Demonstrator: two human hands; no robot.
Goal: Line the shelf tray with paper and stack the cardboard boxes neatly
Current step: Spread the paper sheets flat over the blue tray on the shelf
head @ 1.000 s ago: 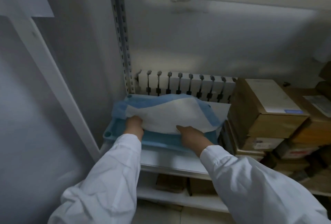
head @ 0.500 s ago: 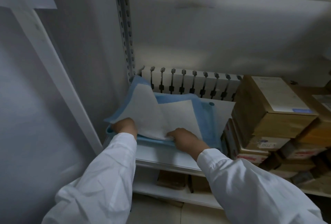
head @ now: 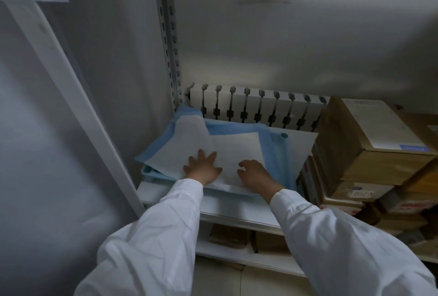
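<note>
Paper (head: 234, 151), smooth (blue-edged), lies under both flat hands, lining tray (head: 151, 173).

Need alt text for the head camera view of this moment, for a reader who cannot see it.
Both hands, left hand flat and right hand curled, press a blue-and-white paper liner into a blue tray on a white shelf. The liner's left side still curls up; stacked cardboard boxes sit to the right.

Paper (head: 233, 151) in tray (head: 151, 173) on shelf (head: 232, 208), cardboard boxes (head: 369, 153) stacked right, both hands on paper
</note>
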